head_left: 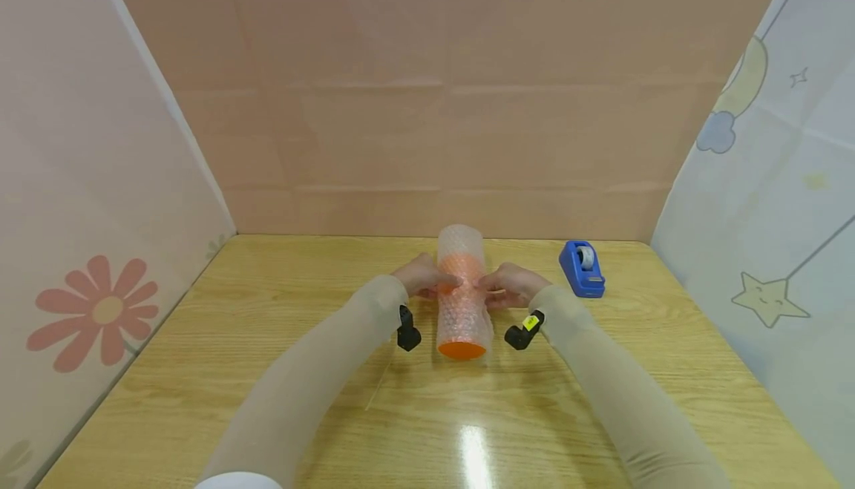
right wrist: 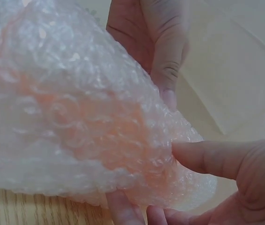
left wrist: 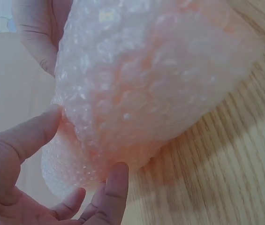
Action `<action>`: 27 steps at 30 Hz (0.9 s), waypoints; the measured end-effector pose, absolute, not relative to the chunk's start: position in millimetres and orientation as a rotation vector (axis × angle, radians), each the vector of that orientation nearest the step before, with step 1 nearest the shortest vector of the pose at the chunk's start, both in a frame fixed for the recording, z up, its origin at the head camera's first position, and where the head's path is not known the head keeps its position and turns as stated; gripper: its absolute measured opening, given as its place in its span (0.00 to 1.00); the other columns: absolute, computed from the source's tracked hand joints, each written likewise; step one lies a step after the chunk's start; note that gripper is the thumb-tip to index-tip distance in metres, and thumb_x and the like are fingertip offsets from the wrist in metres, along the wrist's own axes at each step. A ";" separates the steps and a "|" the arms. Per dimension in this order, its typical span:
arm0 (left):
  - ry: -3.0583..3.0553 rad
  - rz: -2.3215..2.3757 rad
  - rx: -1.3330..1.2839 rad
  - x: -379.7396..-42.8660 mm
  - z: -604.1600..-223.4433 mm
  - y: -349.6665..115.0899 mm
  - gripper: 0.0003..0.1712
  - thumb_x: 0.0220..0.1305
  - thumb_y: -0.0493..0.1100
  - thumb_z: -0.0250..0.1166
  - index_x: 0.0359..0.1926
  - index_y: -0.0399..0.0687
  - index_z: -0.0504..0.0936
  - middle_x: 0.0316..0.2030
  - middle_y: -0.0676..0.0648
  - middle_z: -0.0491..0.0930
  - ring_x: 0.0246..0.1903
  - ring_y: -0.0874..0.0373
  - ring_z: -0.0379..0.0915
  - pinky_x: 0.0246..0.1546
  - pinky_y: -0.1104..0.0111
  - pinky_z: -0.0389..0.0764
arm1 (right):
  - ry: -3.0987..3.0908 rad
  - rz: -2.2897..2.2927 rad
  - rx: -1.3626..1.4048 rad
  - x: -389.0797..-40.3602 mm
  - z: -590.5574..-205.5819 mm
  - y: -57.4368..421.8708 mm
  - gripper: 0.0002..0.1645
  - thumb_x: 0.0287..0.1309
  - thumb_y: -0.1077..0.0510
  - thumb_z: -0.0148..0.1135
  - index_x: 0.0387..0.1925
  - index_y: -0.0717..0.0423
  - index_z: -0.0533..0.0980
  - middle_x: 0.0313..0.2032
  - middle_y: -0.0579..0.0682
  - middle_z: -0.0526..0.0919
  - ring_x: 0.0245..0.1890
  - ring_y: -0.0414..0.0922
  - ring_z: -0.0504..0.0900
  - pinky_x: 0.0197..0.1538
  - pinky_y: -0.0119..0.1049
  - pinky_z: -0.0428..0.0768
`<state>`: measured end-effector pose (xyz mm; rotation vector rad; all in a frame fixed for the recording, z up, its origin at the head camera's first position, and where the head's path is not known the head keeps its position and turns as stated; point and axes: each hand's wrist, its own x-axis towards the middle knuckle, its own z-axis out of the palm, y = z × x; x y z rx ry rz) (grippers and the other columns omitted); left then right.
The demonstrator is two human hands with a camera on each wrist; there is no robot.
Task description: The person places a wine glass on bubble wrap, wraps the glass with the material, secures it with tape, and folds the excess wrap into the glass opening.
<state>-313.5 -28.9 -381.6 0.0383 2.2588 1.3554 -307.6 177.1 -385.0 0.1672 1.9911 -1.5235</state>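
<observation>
A person's left hand (head_left: 425, 277) and right hand (head_left: 513, 285) grip opposite sides of a bubble-wrapped orange cylinder (head_left: 462, 317), lengthwise at the desk's (head_left: 300, 296) middle; a blue tape dispenser (head_left: 582, 272) sits right of it.

Bubble wrap (head_left: 464, 317) here, clear plastic, bumpy and shiny all over! Underneath, grained wood on the bench (head_left: 280, 289), glossy where light strikes; smooth blue plastic on the tape dispenser (head_left: 581, 275); matt, stretchy-looking cloth on the sleeves (head_left: 317, 378).
</observation>
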 end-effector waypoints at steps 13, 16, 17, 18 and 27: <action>2.252 1.401 -0.014 -309.1 -384.4 -26.5 0.44 0.59 0.58 0.67 0.64 0.35 0.59 0.53 0.41 0.68 0.45 0.51 0.74 0.53 0.57 0.78 | 2.013 -1.509 0.182 -308.1 -384.5 174.9 0.19 0.63 0.61 0.59 0.50 0.70 0.73 0.48 0.56 0.71 0.40 0.45 0.77 0.49 0.35 0.82; 2.270 1.402 -0.020 -308.1 -386.6 -25.1 0.46 0.59 0.57 0.69 0.65 0.36 0.57 0.53 0.41 0.68 0.46 0.50 0.73 0.53 0.56 0.77 | 2.006 -1.520 0.193 -307.2 -383.5 174.0 0.18 0.62 0.61 0.60 0.50 0.70 0.72 0.48 0.55 0.71 0.39 0.45 0.76 0.48 0.35 0.82; 2.277 1.393 -0.026 -308.2 -386.9 -24.6 0.47 0.59 0.57 0.69 0.66 0.36 0.56 0.54 0.41 0.67 0.46 0.50 0.72 0.53 0.57 0.77 | 2.007 -1.517 0.186 -306.2 -382.7 173.3 0.19 0.63 0.61 0.58 0.52 0.71 0.70 0.48 0.55 0.70 0.40 0.45 0.76 0.49 0.35 0.82; 2.278 1.390 -0.033 -308.2 -386.8 -24.2 0.48 0.58 0.57 0.69 0.67 0.36 0.55 0.55 0.40 0.67 0.46 0.50 0.72 0.53 0.57 0.77 | 2.004 -1.522 0.190 -306.0 -382.5 173.2 0.19 0.63 0.61 0.58 0.52 0.71 0.70 0.48 0.55 0.70 0.40 0.46 0.75 0.48 0.35 0.82; 2.282 1.380 -0.078 -311.0 -388.5 -21.6 0.50 0.58 0.57 0.69 0.69 0.37 0.52 0.57 0.41 0.65 0.47 0.50 0.70 0.51 0.59 0.77 | 1.971 -1.544 0.148 -307.4 -386.5 174.8 0.21 0.65 0.60 0.56 0.53 0.71 0.66 0.50 0.56 0.68 0.41 0.45 0.75 0.45 0.32 0.82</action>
